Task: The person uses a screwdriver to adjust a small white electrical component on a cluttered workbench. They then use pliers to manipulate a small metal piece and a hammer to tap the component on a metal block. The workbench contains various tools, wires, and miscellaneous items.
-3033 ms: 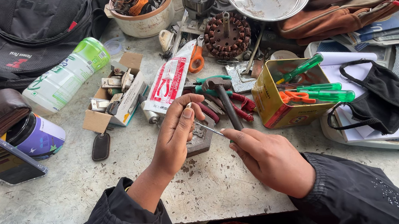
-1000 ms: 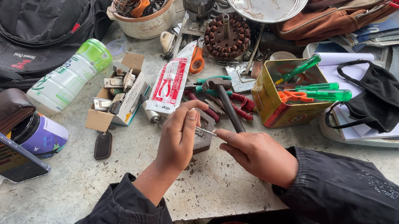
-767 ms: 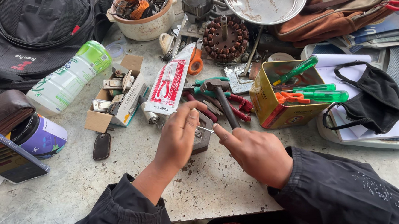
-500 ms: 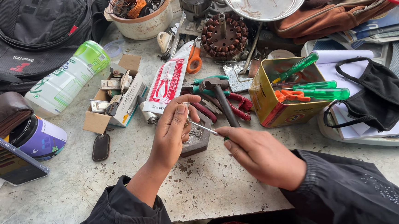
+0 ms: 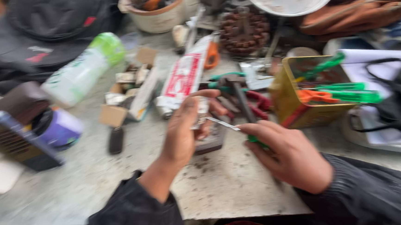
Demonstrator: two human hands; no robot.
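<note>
Your right hand point(image 5: 289, 155), at lower centre-right of the frame, is pinched closed on a thin silvery metal tool with a green handle point(image 5: 223, 123); its shaft runs up and to the left, long axis slanting from your fingertips toward your other hand. Your left hand point(image 5: 185, 129), just left of centre, is curled narrow around a small pale object point(image 5: 204, 114), too blurred to name, held at the fingertips. The tool's tip meets or nearly meets that object; the blur leaves contact unclear. So the held piece lies up and left of your right hand, and the left hand is the one on it.

Below your left fingers a small dark block point(image 5: 210, 139) sits on the worn grey tabletop point(image 5: 223, 185). Just above lie a red-and-white tube point(image 5: 182, 76) and red-handled pliers point(image 5: 251, 100). To the right stands a yellow tin point(image 5: 311, 105) of green and orange tools. At upper left lies a white bottle with a green cap point(image 5: 84, 71).
</note>
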